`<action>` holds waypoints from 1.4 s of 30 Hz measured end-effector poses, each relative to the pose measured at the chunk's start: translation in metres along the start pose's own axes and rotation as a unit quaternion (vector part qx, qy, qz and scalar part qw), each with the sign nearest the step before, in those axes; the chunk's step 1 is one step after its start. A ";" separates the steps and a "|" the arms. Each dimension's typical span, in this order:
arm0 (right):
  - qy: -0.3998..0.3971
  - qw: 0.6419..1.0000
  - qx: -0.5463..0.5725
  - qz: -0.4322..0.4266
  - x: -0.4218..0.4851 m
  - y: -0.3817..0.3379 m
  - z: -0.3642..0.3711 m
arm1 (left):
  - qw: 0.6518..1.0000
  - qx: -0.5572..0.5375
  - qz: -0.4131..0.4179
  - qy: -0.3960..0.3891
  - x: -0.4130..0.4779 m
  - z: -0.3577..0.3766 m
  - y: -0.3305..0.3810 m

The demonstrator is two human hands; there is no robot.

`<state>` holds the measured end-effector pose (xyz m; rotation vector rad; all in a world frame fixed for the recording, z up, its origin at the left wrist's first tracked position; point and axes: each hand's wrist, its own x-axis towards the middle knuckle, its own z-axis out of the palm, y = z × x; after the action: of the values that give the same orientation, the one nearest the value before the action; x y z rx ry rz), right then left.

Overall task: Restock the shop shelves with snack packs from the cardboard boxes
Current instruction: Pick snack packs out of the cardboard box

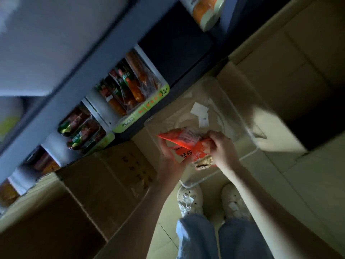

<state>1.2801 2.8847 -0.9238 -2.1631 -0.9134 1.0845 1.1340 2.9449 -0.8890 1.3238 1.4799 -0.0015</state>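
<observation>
A clear plastic bin [233, 116] sits on the floor below the shop shelf [97, 75], and everything else is placed from it. Inside it lie crumpled transparent wrap and two small white paper slips [200, 113]. Just above the bin's near half, the person holds orange snack packs [188, 144] with both hands: the left hand [170, 156] grips the packs' left end with curled fingers, and the right hand [221, 146] pinches their right end, fingers folded over the glossy film. A pale brown pack [203, 162] shows under the orange ones.

Left of the bin, on the shelf, green-fronted display trays [141, 109] hold upright rows of sausage packs [128, 85] in green, red and orange wrappers; a further tray to the left carries darker red packs [82, 126]. Above the bin, higher up the shelf, an orange-and-white bag [205, 12] stands blurred.

Brown cardboard boxes [112, 174] with flaps closed crowd the bin's left side, and more cardboard [291, 62] lies on its right. The floor [168, 238] is pale tile. Near the bin's front edge stand white perforated clogs [190, 199] below light blue jeans [197, 238]. The light is dim.
</observation>
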 end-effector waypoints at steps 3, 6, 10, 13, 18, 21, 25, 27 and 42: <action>-0.007 1.000 0.015 -0.003 -0.036 -0.049 -0.065 | 0.995 -0.102 -0.007 -0.012 -0.036 -0.018 0.058; -0.020 0.997 0.063 0.045 -0.070 -0.109 -0.134 | 0.988 -0.142 -0.006 -0.063 -0.081 -0.046 0.122; -0.023 0.991 0.125 0.040 -0.125 -0.196 -0.218 | 0.982 -0.154 0.041 -0.102 -0.160 -0.095 0.204; -0.032 0.984 0.177 0.015 -0.168 -0.266 -0.267 | 0.982 -0.150 0.072 -0.091 -0.225 -0.135 0.263; -0.050 0.973 0.219 -0.057 -0.239 -0.377 -0.317 | 0.976 -0.170 0.133 -0.038 -0.334 -0.205 0.326; -0.071 0.967 0.215 -0.119 -0.276 -0.436 -0.334 | 0.959 -0.202 0.200 -0.003 -0.398 -0.249 0.348; -0.086 0.949 0.213 -0.216 -0.314 -0.510 -0.340 | 0.928 -0.225 0.293 0.036 -0.466 -0.307 0.354; -0.089 0.939 0.215 -0.253 -0.328 -0.539 -0.335 | 0.920 -0.186 0.343 0.041 -0.492 -0.328 0.350; -0.127 0.894 0.286 -0.320 -0.409 -0.708 -0.201 | 0.874 -0.275 0.342 0.208 -0.574 -0.488 0.283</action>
<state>1.0363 2.9753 -0.1230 -1.1333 -1.1313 1.1127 0.8717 2.9498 -0.1280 1.3334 1.1319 1.1467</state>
